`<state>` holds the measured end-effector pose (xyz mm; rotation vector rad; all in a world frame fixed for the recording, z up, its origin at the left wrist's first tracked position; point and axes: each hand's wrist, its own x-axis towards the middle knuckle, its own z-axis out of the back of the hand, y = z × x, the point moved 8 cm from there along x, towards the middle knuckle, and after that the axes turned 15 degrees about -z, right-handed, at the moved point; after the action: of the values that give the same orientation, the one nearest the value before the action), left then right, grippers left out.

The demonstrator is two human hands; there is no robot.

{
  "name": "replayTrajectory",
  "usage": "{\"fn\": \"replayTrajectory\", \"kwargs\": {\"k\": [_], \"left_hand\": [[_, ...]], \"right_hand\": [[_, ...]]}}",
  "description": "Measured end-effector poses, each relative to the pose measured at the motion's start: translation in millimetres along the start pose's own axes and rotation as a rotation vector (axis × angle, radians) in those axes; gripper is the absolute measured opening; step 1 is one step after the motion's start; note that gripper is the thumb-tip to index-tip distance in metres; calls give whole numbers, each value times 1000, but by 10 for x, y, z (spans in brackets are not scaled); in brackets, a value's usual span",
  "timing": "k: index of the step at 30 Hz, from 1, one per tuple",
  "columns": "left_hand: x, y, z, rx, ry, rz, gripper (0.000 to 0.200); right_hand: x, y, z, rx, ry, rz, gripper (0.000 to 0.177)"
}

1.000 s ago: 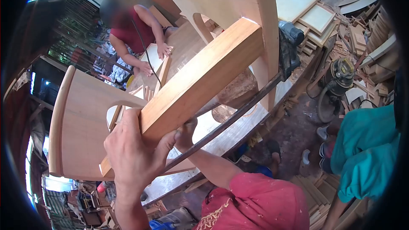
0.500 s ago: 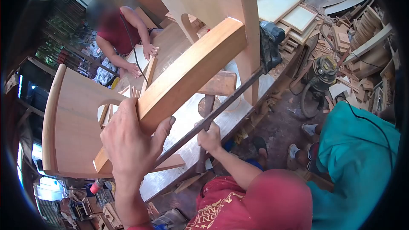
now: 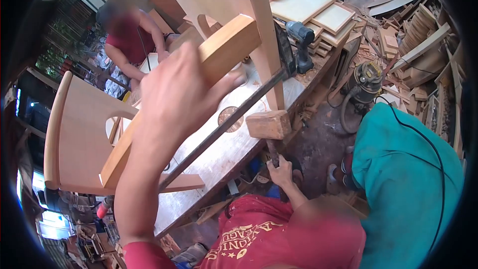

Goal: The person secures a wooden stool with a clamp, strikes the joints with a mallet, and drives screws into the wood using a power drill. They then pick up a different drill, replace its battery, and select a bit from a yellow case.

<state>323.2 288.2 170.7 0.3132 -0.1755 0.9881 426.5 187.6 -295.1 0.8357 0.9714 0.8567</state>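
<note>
My left hand [image 3: 174, 87] is closed over a long wooden rail [image 3: 231, 45], thumb on the near side and fingertips hidden behind. The rail spans two curved wooden panels, the left panel [image 3: 84, 129] and the right panel [image 3: 229, 0]. Below it, a dark metal clamp bar [image 3: 224, 127] runs parallel, close to my left forearm. Lower down, my right hand [image 3: 280, 172] grips the handle of a wooden mallet [image 3: 268, 124]. The mallet's head hangs beside the table's near edge, apart from the rail.
Under the panels is a pale worktable [image 3: 199, 197]. A cordless drill [image 3: 300, 45] stands by the right panel, near stacked framed boards [image 3: 303, 2]. Across the table a person [image 3: 127, 37] works. A shop vacuum [image 3: 366, 79], wood scraps and teal cloth [image 3: 408, 169] lie to the right.
My left hand has moved up and right along the rail. The mallet has come down and right, out from behind the clamp bar. The whole view has shifted slightly.
</note>
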Motion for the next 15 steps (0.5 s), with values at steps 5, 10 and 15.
{"fn": "replayTrajectory", "kwargs": {"k": [5, 10, 15], "left_hand": [[562, -275, -103, 51, -33, 4, 67], [614, -207, -137, -155, -28, -231, 73], [641, -163, -44, -462, 31, -2, 82]], "right_hand": [[-98, -164, 452, 35, -220, 15, 18], [-155, -273, 730, 123, -475, 77, 21], [-73, 317, 941, 352, -342, 478, 31]]}}
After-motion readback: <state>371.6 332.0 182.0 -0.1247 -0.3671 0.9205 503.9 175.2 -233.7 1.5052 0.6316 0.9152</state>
